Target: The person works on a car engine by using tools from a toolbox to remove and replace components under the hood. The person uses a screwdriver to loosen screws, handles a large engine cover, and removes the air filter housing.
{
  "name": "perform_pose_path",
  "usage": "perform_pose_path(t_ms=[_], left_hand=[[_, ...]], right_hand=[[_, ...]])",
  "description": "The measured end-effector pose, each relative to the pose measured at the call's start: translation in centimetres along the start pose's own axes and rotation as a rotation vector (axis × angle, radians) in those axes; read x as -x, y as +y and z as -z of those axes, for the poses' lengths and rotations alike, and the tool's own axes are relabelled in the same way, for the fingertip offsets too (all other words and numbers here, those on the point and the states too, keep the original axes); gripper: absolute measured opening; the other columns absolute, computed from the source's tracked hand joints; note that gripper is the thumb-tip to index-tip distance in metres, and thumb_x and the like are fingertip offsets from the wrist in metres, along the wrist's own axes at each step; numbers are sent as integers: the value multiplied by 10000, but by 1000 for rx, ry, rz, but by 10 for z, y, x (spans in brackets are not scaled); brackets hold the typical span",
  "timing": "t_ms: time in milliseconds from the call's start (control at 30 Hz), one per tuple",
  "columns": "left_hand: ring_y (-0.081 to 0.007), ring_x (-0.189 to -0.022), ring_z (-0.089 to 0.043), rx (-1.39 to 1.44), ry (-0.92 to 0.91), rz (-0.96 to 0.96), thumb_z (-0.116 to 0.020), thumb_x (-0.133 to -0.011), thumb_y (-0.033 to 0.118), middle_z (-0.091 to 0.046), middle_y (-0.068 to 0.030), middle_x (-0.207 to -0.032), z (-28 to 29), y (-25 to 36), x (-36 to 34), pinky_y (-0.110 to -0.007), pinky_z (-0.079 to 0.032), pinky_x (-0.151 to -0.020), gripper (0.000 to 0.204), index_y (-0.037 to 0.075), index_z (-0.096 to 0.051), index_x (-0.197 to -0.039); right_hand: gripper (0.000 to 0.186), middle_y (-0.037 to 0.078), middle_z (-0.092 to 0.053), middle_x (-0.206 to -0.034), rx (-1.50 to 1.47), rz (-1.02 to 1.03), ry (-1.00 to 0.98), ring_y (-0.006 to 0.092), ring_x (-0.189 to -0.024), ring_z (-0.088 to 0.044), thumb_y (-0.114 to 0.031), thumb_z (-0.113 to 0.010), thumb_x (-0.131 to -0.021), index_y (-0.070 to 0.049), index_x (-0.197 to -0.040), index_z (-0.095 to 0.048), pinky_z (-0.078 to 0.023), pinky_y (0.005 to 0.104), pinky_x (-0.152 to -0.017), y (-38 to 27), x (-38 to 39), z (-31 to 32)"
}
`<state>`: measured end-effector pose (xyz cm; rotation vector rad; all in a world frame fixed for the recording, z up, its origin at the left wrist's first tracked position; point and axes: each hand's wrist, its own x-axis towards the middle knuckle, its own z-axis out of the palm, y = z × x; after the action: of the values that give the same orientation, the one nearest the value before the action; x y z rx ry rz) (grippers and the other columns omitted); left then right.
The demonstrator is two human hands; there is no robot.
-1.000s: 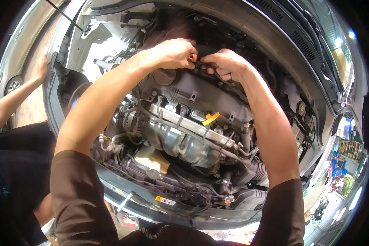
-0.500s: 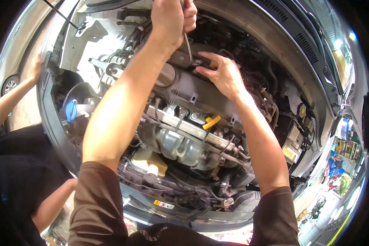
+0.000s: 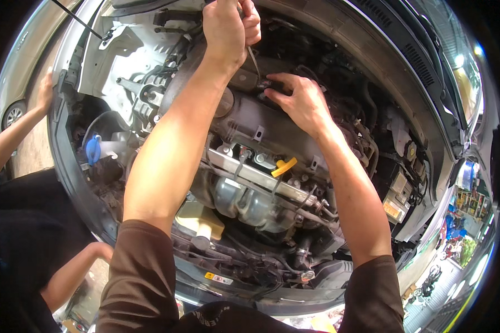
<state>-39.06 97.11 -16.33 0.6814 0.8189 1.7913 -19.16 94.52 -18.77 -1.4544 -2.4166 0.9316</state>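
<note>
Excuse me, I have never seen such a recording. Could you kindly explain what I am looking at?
There is no robot here: these are a person's two bare hands. The wide fisheye camera sits on the person's head and looks down, so straight edges bend near the rim.

Below is a car's open engine bay with the engine. The left hand grips a tool with a thin metal shaft, pointing down. The right hand has its thumb and forefinger at a small dark part near the shaft's tip; contact is hard to tell.

Around them are a yellow handle and a blue cap. Another person's hand is at the far left.
</note>
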Motion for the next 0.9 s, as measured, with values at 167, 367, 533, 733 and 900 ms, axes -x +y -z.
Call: perform_pose_path(t_ms=[167,367,533,733,900], left_hand=[[-119,-382,-318,2,73,-91,-532,-1015,394,-354,9,-502,-2,-3,9,-290,-267,-390,512,111,-454,-594],[-108,-379,-326,-72,84,-188,-550,-1016,325,-384,14,-505,-18,-1,29,-281,-263,-391,470,120,-460,-603],[-92,-378,-326,102,478,-151,-597,-1004,304,-400,27,-530,-17,-2,20,-271,-238,-376,381,152,-469,-678],[-93,-384,-337,101,319,-164,-588,-1000,337,-397,32,-537,-1,-9,26,-279,-243,-375,350,162,-483,-716],[-109,-405,-359,190,559,-128,-582,-1002,346,-406,20,-550,-4,1,24,-284,-276,-393,355,160,-485,-715]], right_hand=[[428,195,-791,-988,-50,2,37,269,-862,-751,-285,-785,-914,-71,-1283,-749,-565,389,-838,7,-2,-6],[413,206,-788,-1002,-35,-51,21,265,-879,-762,-296,-782,-921,-82,-1273,-758,-567,383,-842,2,0,-4],[419,225,-778,-1049,-57,-31,50,307,-966,-765,-314,-784,-921,-95,-1277,-758,-572,395,-879,1,0,-8],[406,215,-774,-1022,-39,0,94,308,-953,-751,-301,-785,-922,-64,-1251,-754,-570,397,-874,3,2,-9],[410,214,-769,-1060,-29,-28,14,364,-1013,-747,-319,-779,-911,-26,-1196,-744,-580,433,-880,7,-5,1]])
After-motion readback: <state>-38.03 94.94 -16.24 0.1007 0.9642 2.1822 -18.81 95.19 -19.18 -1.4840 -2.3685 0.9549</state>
